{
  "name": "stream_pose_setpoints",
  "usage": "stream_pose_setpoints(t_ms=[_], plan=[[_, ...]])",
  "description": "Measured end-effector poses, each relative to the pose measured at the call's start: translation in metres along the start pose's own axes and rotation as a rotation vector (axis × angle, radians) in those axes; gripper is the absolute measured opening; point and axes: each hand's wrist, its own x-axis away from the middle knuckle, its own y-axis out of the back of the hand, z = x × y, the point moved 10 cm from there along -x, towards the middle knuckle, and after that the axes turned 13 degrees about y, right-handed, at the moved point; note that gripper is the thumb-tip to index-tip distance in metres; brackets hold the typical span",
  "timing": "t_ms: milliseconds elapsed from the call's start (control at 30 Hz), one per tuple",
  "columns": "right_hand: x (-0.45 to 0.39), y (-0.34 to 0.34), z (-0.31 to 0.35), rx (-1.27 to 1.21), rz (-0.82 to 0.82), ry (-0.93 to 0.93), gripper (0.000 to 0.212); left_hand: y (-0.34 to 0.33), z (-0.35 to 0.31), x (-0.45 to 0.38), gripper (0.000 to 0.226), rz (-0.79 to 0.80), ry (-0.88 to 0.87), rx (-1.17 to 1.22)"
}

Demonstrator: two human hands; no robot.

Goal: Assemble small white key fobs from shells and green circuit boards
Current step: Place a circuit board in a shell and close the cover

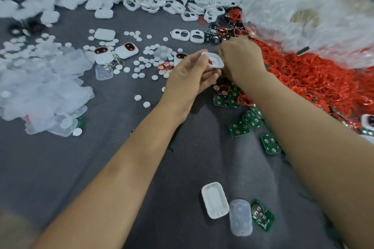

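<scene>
Gripping a white shell (213,61) in left hand (189,79), apparently fitting a red ring; right hand (240,56) curled beside the shell, grasp hidden. Probably needing a green circuit board (221,100) next, nearby below the shell.

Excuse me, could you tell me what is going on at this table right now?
A person is putting together small key fobs. The left hand holds a white shell with a red ring in it, while the right hand works at its edge, fingers hidden. Red rings are heaped to the right, green circuit boards lie scattered below, and three finished fobs lie to the left.
</scene>
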Motion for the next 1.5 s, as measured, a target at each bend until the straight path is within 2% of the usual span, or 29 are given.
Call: stream_pose_setpoints(t_ms=[100,133,167,233,333,433,500,533,600,733,867,1067,1267,1400,1500], plan=[[0.010,0.018,-0.018,0.003,-0.168,-0.055,0.028,-0.001,0.002,0.001,0.018,0.009,0.007,0.007],[0.016,0.026,-0.027,-0.073,-0.245,-0.125,0.030,-0.003,0.003,0.002,0.019,0.019,0.012,0.013],[0.027,0.032,-0.040,-0.239,-0.317,-0.236,0.031,-0.004,0.003,0.002,0.020,0.028,0.017,0.020],[0.053,0.028,-0.056,-0.816,-0.452,-0.462,0.037,-0.008,0.004,0.004,0.021,0.041,0.025,0.035],[0.095,0.014,-0.028,-1.643,-0.550,-0.626,0.029,-0.019,0.011,0.010,0.025,0.065,0.042,0.027],[0.130,0.005,0.011,-2.197,-0.550,-0.714,0.019,-0.028,0.018,0.015,0.023,0.073,0.010,-0.004],[0.146,0.003,0.027,-2.459,-0.572,-0.743,0.014,-0.033,0.022,0.017,0.021,0.080,-0.011,-0.022],[0.152,0.004,0.030,-2.539,-0.600,-0.745,0.019,-0.035,0.023,0.019,0.020,0.086,-0.015,-0.032],[0.162,0.003,0.030,-2.615,-0.664,-0.749,0.025,-0.038,0.027,0.021,0.024,0.090,-0.023,-0.064],[0.166,0.004,0.028,-2.694,-0.726,-0.699,0.019,-0.039,0.026,0.023,0.024,0.069,-0.108,-0.143],[0.168,0.012,0.026,-2.590,-0.721,-0.544,0.016,-0.044,0.031,0.020,0.029,0.095,-0.114,-0.222],[0.164,0.009,0.019,-2.608,-0.751,-0.510,0.020,-0.050,0.040,0.017,0.028,0.169,-0.080,-0.308],[0.159,0.002,0.036,-2.816,-0.661,-0.516,0.038,-0.050,0.040,0.017,0.030,0.165,-0.082,-0.352],[0.156,0.006,0.046,-3.047,-0.574,-0.486,0.030,-0.050,0.042,0.016,0.033,0.178,-0.074,-0.356],[0.157,0.012,0.049,-3.100,-0.510,-0.478,0.029,-0.050,0.042,0.015,0.032,0.180,-0.066,-0.359]])
